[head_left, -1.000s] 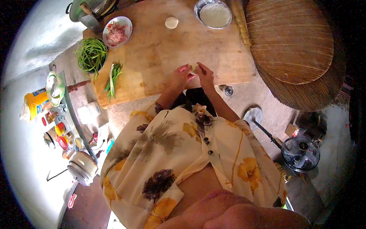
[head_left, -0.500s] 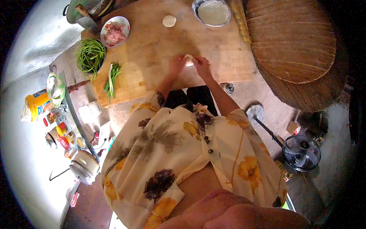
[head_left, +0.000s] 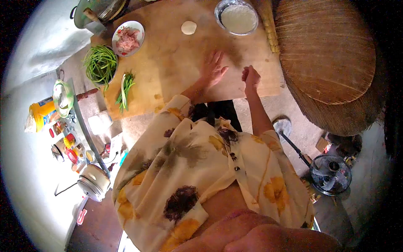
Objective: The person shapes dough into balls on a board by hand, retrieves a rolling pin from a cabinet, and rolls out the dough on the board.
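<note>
My left hand (head_left: pixel 214 69) is open over the wooden board (head_left: pixel 168 63), palm partly turned up and fingers spread, with nothing in it. To its right, my right hand (head_left: pixel 251 78) is closed near the board's front edge; what its fingers hold, if anything, is hidden. Beyond the hands a round white piece of dough (head_left: pixel 189 27) lies flat on the board. A metal bowl of white flour (head_left: pixel 238 19) stands at the back right, and a plate of pink minced meat (head_left: pixel 127 38) at the back left.
Green beans (head_left: pixel 100 64) fill a bowl at the board's left edge, beside green onions (head_left: pixel 124 91). A pot (head_left: pixel 98 10) stands at the back left. Large round woven trays (head_left: pixel 327 50) are on the right, above a fan (head_left: pixel 331 174). Containers (head_left: pixel 71 147) crowd the left side.
My hands have moved apart from the white dough piece they held together. My left hand has opened, and my right hand has moved right, closed. That dough piece no longer shows between them.
</note>
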